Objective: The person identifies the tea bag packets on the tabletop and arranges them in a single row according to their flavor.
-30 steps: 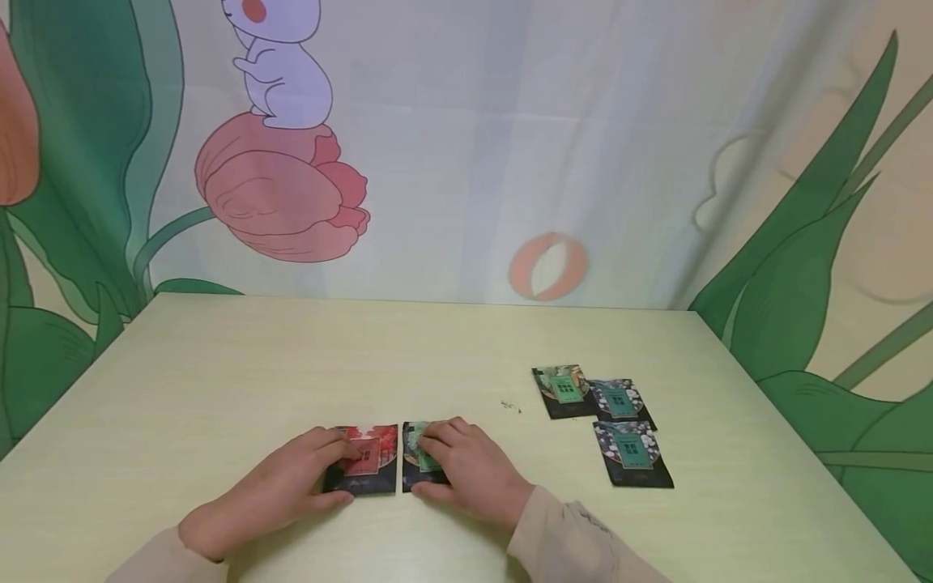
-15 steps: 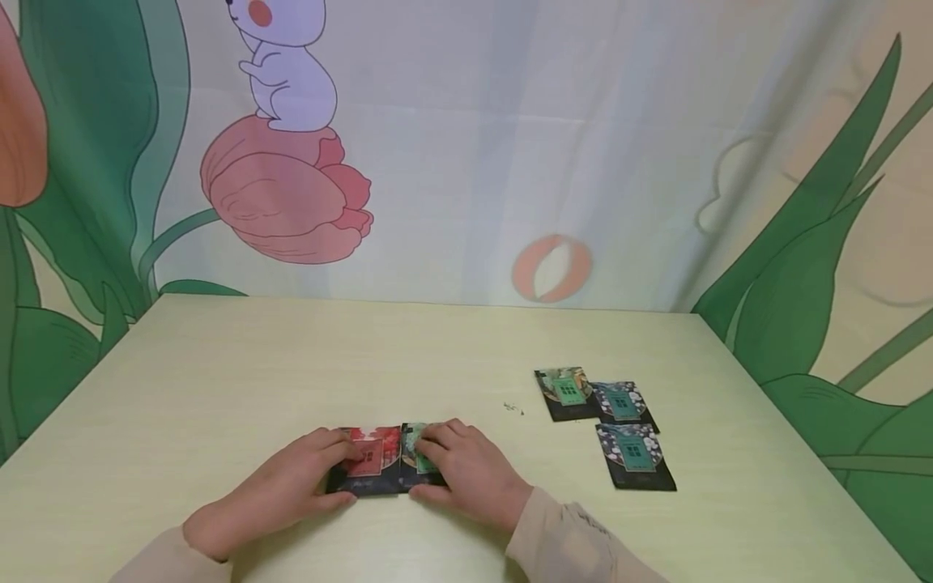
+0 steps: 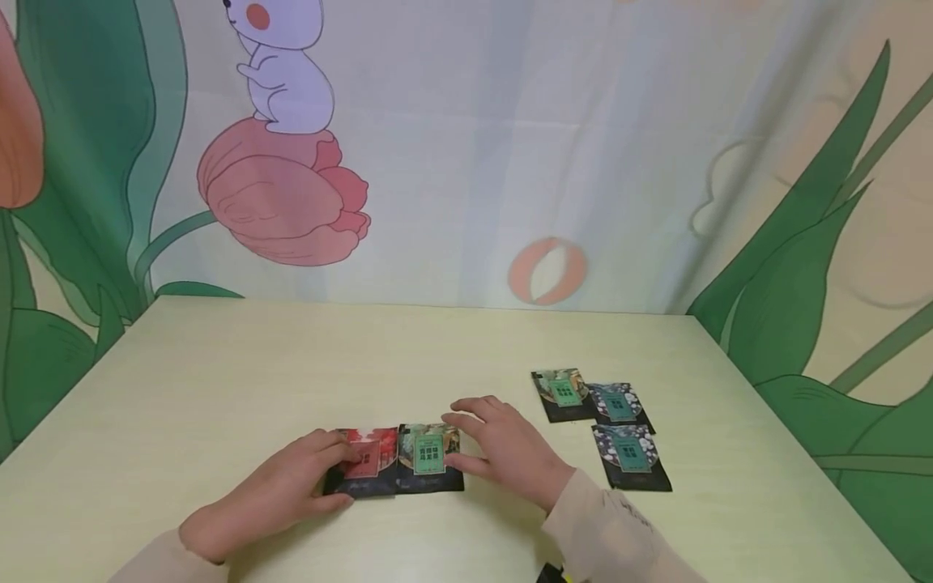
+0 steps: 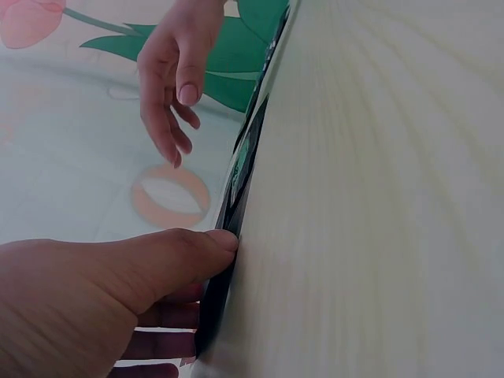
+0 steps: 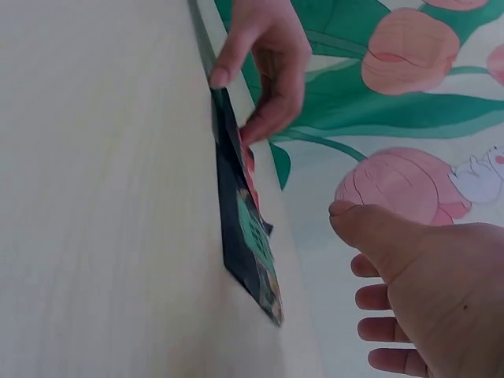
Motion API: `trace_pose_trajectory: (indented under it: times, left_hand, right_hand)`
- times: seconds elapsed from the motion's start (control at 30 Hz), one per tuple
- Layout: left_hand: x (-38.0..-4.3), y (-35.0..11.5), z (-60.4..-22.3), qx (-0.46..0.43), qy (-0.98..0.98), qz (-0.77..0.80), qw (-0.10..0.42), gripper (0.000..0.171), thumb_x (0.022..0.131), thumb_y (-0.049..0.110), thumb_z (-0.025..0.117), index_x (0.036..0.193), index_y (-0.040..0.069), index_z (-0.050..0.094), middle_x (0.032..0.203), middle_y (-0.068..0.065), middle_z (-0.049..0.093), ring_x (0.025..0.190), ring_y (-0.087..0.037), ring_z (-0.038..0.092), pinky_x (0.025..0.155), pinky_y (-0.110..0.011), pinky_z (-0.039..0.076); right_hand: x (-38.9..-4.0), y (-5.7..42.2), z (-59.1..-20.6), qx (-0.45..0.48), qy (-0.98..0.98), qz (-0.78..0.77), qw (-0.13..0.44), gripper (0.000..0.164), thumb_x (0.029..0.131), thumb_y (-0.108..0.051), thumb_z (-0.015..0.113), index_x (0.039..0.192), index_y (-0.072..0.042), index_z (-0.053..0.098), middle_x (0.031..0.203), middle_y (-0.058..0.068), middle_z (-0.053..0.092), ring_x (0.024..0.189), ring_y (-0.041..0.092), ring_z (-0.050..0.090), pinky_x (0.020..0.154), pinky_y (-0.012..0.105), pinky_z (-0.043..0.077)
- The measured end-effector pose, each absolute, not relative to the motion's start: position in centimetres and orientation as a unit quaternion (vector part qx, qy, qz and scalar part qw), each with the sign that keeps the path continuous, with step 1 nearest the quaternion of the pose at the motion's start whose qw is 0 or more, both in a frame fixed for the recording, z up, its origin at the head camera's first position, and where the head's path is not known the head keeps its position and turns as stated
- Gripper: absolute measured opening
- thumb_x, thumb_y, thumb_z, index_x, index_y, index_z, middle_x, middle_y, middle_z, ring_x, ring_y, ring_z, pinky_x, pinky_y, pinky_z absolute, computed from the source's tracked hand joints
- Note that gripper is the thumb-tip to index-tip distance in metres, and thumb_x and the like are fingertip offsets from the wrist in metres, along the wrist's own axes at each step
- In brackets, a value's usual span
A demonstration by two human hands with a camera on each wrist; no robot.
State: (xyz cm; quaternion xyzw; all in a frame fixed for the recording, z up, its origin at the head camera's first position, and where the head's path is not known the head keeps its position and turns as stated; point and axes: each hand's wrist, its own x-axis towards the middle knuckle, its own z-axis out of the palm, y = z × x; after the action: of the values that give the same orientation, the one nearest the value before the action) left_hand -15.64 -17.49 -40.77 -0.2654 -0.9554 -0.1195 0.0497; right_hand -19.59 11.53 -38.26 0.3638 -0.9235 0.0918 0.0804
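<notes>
My left hand (image 3: 302,470) grips the left part of a red-and-black sachet (image 3: 375,478) flat on the table, thumb at its near edge and fingertips over its top. A green-and-black sachet (image 3: 430,482) lies right against the red one; their edges meet or slightly overlap, I cannot tell which. Just off the green sachet's right side, my right hand (image 3: 513,449) hovers with loosely spread fingers and holds nothing. In the right wrist view the right hand (image 5: 441,276) is clearly apart from the sachets. The left wrist view shows my left thumb on a sachet's dark edge (image 4: 216,299).
Farther right lie another green sachet (image 3: 561,393) and two blue-flowered ones, an upper (image 3: 619,403) and a lower (image 3: 630,457), close together. A small black object (image 3: 551,573) shows beside the right sleeve. A printed curtain (image 3: 437,162) hangs behind the pale table (image 3: 291,348).
The gap between the red and green sachets has closed. My right hand has come off the green sachet and moved right, uncovering its label. My left hand has stayed on the red one.
</notes>
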Motion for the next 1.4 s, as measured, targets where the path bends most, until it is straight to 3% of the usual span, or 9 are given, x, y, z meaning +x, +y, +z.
trace_pose_trajectory:
  times: [0.47, 0.7, 0.87, 1.1, 1.4]
  left_hand:
    - [-15.8, -17.2, -40.4, -0.257, -0.958, -0.126, 0.026, 0.048, 0.074, 0.036, 0.082, 0.111, 0.011, 0.068, 0.114, -0.004, 0.064, 0.105, -0.021, 0.058, 0.095, -0.043, 0.052]
    - [-15.8, -17.1, -40.5, -0.263, -0.957, -0.117, 0.029, 0.047, 0.073, 0.036, 0.082, 0.110, 0.011, 0.068, 0.113, -0.003, 0.064, 0.104, -0.020, 0.058, 0.094, -0.042, 0.053]
    - [-15.8, -17.2, -40.6, -0.259, -0.958, -0.117, 0.029, 0.048, 0.073, 0.036, 0.082, 0.111, 0.011, 0.068, 0.115, -0.005, 0.064, 0.105, -0.021, 0.059, 0.095, -0.043, 0.052]
    - [-15.6, -17.3, -40.7, -0.254, -0.960, -0.114, 0.033, 0.049, 0.073, 0.036, 0.082, 0.112, 0.011, 0.068, 0.116, -0.005, 0.064, 0.106, -0.021, 0.059, 0.094, -0.042, 0.053]
    - [-15.7, -17.5, -40.7, -0.266, -0.955, -0.119, 0.046, 0.045, 0.073, 0.036, 0.082, 0.109, 0.013, 0.068, 0.114, -0.002, 0.064, 0.103, -0.019, 0.058, 0.092, -0.040, 0.054]
  right_hand:
    - [-20.8, 17.1, -38.4, 0.291, -0.944, 0.117, 0.103, 0.050, 0.087, -0.043, 0.067, 0.129, -0.017, 0.060, 0.135, 0.005, 0.056, 0.126, 0.027, 0.052, 0.104, 0.046, 0.046]
    - [-22.3, 20.1, -39.1, 0.272, -0.950, 0.105, 0.115, 0.049, 0.087, -0.037, 0.069, 0.128, -0.010, 0.061, 0.132, 0.011, 0.057, 0.124, 0.032, 0.053, 0.105, 0.050, 0.044]
    - [-23.4, 22.1, -39.6, 0.243, -0.959, 0.118, 0.085, 0.048, 0.088, -0.031, 0.069, 0.128, -0.006, 0.060, 0.132, 0.017, 0.056, 0.125, 0.038, 0.051, 0.100, 0.051, 0.047]
    - [-24.5, 24.1, -40.2, 0.208, -0.967, 0.146, 0.028, 0.053, 0.090, -0.032, 0.066, 0.135, -0.006, 0.054, 0.141, 0.021, 0.049, 0.131, 0.042, 0.044, 0.103, 0.057, 0.042]
    - [-25.1, 24.9, -41.0, 0.209, -0.967, 0.146, 0.019, 0.056, 0.092, -0.029, 0.064, 0.140, -0.005, 0.048, 0.146, 0.024, 0.042, 0.133, 0.044, 0.041, 0.104, 0.058, 0.040]
